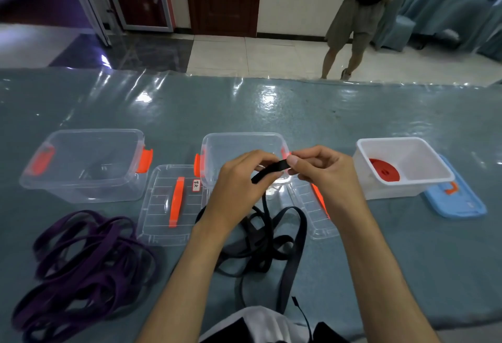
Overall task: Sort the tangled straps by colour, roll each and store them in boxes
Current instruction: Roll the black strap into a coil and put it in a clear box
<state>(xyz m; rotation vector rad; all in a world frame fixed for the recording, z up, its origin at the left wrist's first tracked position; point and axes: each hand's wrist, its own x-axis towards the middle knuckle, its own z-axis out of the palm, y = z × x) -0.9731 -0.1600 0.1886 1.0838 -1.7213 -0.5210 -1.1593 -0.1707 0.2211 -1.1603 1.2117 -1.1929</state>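
Head cam: both hands, left hand (pixel 241 179) & right hand (pixel 323 171), pinch the black strap (pixel 271 170) end above the middle clear box (pixel 244 138); rest lies loose on table. Red roll (pixel 384 170) stored in white box (pixel 402 143). Purple straps (pixel 81 255) unrolled, left clear box (pixel 81 136) empty. Roughly 1/3 done.

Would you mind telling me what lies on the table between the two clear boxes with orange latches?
In the head view, a clear lid with an orange handle lies flat between the left clear box and the middle clear box, slightly nearer the person.
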